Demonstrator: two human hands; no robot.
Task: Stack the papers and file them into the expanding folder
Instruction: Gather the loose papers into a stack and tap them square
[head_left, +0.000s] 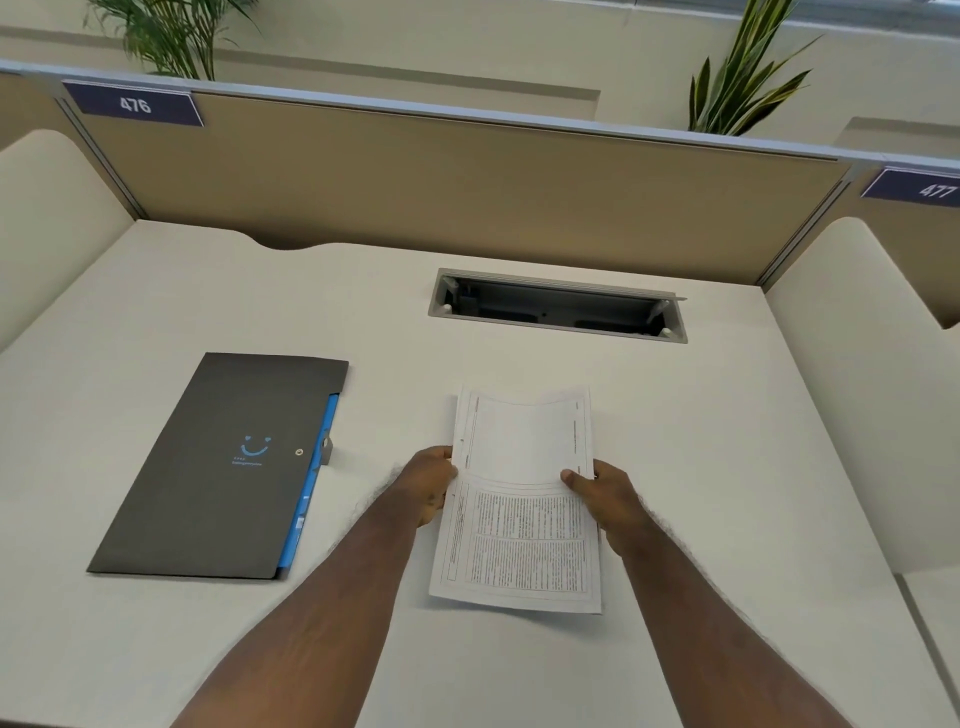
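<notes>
A stack of printed white papers (519, 499) is held above the middle of the desk, its far end bowed slightly. My left hand (428, 486) grips its left edge and my right hand (602, 499) grips its right edge, thumb on top. The expanding folder (218, 467), dark grey with a blue smile logo and blue inner pockets showing along its right side, lies closed and flat on the desk to the left of the papers, a hand's width from my left hand.
The white desk (701, 467) has an open cable tray slot (558, 306) behind the papers. A tan partition (441, 176) closes off the back, with rounded white side panels at left and right. Plants stand behind the partition.
</notes>
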